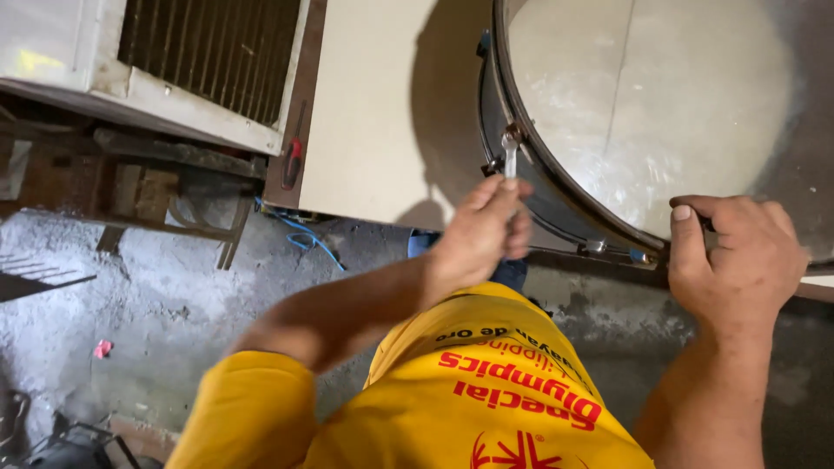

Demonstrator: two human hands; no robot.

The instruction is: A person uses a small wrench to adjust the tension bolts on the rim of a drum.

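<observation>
Looking down past a yellow shirt (pixel 486 391) at a large drum (pixel 643 113) lying on a pale table (pixel 373 104), far rim cut off by the frame edge. Left hand (pixel 482 234) fisted around a small metal wrench (pixel 510 161), handle mostly hidden in the grip. Wrench upright, long axis pointing away, head seemingly on a tension lug at the dark hoop. Right hand (pixel 738 256) clamped over the near rim, thumb pressing the hoop, fingers hidden. Hands well apart.
</observation>
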